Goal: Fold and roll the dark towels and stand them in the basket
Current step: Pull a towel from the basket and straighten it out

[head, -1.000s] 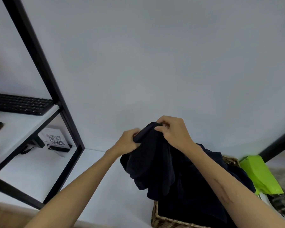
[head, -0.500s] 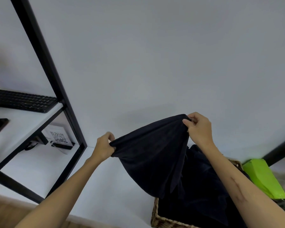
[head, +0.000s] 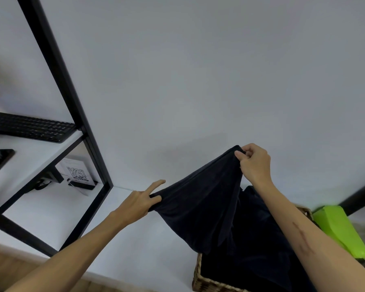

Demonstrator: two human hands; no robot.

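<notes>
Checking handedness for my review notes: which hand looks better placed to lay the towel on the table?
Probably left. The left hand holds the dark towel low, near the white table; the right hand pinches it high.

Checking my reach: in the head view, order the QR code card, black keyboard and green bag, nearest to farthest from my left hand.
From the left hand:
1. QR code card, lower shelf, to its left.
2. Black keyboard, upper shelf, farther left.
3. Green bag, far right, past the basket.
</notes>
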